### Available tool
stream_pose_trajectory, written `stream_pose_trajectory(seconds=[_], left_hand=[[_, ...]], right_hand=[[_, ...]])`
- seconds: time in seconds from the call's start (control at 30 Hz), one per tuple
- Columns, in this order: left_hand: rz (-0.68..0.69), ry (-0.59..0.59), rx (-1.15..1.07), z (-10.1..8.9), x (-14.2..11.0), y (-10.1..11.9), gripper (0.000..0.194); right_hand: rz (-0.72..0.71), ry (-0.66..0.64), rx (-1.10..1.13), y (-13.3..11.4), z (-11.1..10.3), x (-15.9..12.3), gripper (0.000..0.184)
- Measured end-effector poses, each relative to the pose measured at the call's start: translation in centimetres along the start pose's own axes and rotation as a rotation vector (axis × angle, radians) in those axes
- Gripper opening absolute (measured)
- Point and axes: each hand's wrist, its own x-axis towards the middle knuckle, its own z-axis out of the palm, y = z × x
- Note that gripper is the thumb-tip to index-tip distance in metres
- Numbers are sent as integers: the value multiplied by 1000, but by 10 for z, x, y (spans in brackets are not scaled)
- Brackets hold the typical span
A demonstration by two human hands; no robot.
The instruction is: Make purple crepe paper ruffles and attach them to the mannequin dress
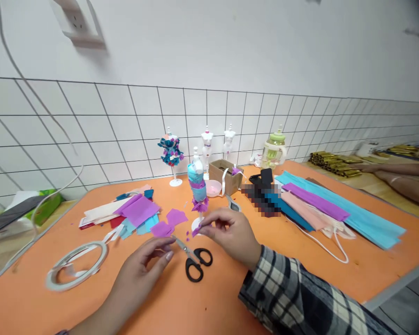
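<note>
My right hand (pixel 232 235) pinches a small scrap of purple crepe paper (pixel 196 231) in front of the base of a small mannequin (pixel 197 179) wrapped in light blue and purple paper. My left hand (pixel 141 267) is half curled, thumb and forefinger apart, with nothing visible between them. Its fingertips are close to the tips of black-handled scissors (pixel 194 262), which lie with blades pointing away to the left. Just beyond that hand are purple paper pieces (pixel 176 217), with tiny purple bits scattered by the mannequin's base.
A roll of white tape (pixel 77 265) lies left, near stacked coloured paper (pixel 138 210). Behind stand a decorated mannequin (pixel 171 151), two bare ones, a cardboard box (pixel 226 177), a pink dish (pixel 213 188) and a bottle (pixel 274 151). Folded paper strips (pixel 342 209) cover the right; a person's arms show beyond.
</note>
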Motion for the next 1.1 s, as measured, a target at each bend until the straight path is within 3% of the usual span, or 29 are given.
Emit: stream_pose_trajectory(seconds=[0.17,0.3,0.47,0.63,0.83,1.1], left_hand=[[20,7,62,51,57,20,53],[38,-17,175,77,86,32,31],[43,-73,181,80,85,30,30],[44,-117,212,84,72,29,38],[29,-123,151,85,67,34,38],[24,-143,111,88,65,37,40]], right_hand=[[25,75,60,20,-26,21,14],[-69,55,-83,25,-25,19,13],[-132,71,-189,20,-26,17,8],[-167,90,-154,20,-29,17,3],[-73,75,-23,21,-26,14,3],[-33,106,-121,22,-27,13,6]])
